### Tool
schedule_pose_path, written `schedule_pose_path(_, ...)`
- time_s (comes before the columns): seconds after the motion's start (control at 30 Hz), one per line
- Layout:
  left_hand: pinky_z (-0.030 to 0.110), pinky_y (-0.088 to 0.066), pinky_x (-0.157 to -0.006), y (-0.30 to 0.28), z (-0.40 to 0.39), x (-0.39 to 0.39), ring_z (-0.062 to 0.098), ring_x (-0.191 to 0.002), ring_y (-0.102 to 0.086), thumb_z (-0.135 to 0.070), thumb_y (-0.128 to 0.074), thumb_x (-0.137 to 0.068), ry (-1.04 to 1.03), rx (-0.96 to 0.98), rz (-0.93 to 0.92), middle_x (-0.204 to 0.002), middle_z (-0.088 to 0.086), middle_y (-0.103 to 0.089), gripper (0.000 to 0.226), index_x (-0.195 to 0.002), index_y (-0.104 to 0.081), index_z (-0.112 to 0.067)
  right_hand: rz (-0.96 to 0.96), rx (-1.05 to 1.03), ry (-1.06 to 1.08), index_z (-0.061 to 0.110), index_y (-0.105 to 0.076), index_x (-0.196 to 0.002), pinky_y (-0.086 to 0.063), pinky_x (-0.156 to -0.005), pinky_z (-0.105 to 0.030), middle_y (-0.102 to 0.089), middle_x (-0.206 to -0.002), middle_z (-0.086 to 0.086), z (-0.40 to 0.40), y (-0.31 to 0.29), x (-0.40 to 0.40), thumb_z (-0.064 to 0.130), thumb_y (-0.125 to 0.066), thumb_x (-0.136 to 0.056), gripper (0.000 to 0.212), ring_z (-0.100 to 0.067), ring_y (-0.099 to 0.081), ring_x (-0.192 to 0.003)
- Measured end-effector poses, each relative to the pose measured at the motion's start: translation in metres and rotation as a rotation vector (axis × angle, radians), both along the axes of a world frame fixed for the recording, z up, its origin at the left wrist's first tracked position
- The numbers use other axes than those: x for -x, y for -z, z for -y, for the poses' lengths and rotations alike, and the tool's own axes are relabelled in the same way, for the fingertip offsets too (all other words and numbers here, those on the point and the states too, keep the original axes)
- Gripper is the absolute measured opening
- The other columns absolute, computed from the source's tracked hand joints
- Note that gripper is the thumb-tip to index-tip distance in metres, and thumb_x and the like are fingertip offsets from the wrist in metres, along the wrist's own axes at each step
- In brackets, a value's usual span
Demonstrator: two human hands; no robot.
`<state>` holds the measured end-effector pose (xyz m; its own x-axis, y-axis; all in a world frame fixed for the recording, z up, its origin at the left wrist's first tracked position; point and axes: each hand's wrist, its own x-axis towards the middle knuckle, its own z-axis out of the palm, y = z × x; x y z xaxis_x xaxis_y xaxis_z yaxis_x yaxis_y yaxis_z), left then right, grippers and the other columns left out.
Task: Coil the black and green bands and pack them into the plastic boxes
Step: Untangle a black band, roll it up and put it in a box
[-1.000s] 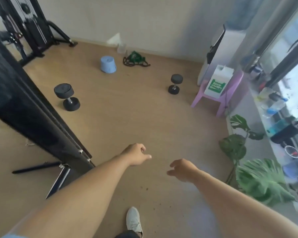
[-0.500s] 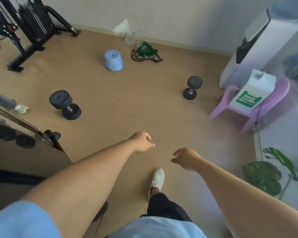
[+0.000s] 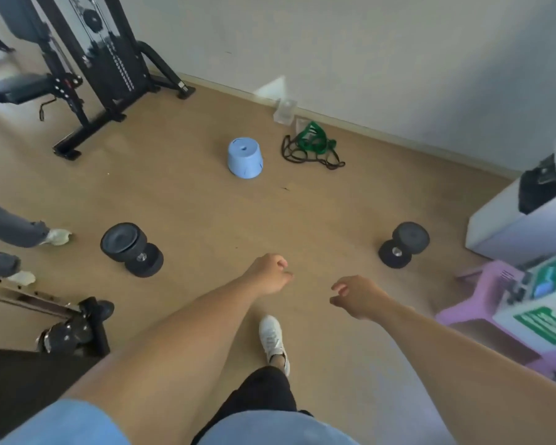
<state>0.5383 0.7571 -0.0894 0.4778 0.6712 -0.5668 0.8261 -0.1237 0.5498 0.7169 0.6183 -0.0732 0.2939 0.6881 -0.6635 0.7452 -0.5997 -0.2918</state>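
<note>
Nearest, the left hand (image 3: 270, 273) and right hand (image 3: 357, 295) hang empty with loosely curled fingers above the tan wooden floor (image 3: 206, 203), while far off the tangled black and green bands (image 3: 312, 147) lie beside two clear plastic boxes (image 3: 286, 112) against the wall, right of an upturned blue plastic tub (image 3: 245, 158).

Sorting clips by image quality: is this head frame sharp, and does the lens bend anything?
Head view: soft daylight and faint shadows; the tangled black and green bands and blue plastic stool read clearly, the clear plastic boxes only faintly; the purple plastic chair at the right edge smears; the wide lens curves the skirting line.
</note>
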Motion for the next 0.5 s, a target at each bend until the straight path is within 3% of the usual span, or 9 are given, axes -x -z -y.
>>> schedule_pose_path(0.2, 0.03, -0.049, -0.097, 0.015, -0.159, -0.076, 0.023, -0.118, -0.063, -0.042, -0.072, -0.091, 0.031, 0.0, -0.033, -0.136, 0.004, -0.064, 0.049, -0.132, -0.061, -0.017, -0.05, 0.047, 0.116, 0.021, -0.033, -0.154, -0.046, -0.104, -0.037, -0.044, -0.152, -0.011, -0.155, 0.0, -0.074, 0.047, -0.076, -0.085, 0.085, -0.03, -0.051, -0.133)
schedule_pose_path(0.4, 0.032, -0.051, -0.097, 0.007, -0.293, -0.163, 0.023, -0.117, -0.063, -0.042, -0.07, -0.091, 0.025, 0.005, -0.058, -0.139, 0.002, -0.061, 0.054, -0.138, -0.056, -0.018, -0.107, 0.003, 0.177, 0.025, -0.033, -0.155, -0.05, -0.097, -0.035, -0.043, -0.153, -0.007, -0.288, -0.003, -0.16, 0.046, -0.072, -0.088, 0.081, -0.027, -0.056, -0.125)
schedule_pose_path(0.5, 0.034, -0.052, -0.098, 0.014, -0.364, -0.219, 0.022, -0.113, -0.063, -0.041, -0.069, -0.092, 0.028, 0.033, -0.049, -0.138, 0.002, -0.06, 0.056, -0.14, -0.054, -0.017, -0.085, -0.015, 0.15, 0.023, -0.036, -0.153, -0.045, -0.105, -0.034, -0.045, -0.153, -0.007, -0.36, 0.008, -0.213, 0.041, -0.07, -0.091, 0.073, -0.026, -0.05, -0.134)
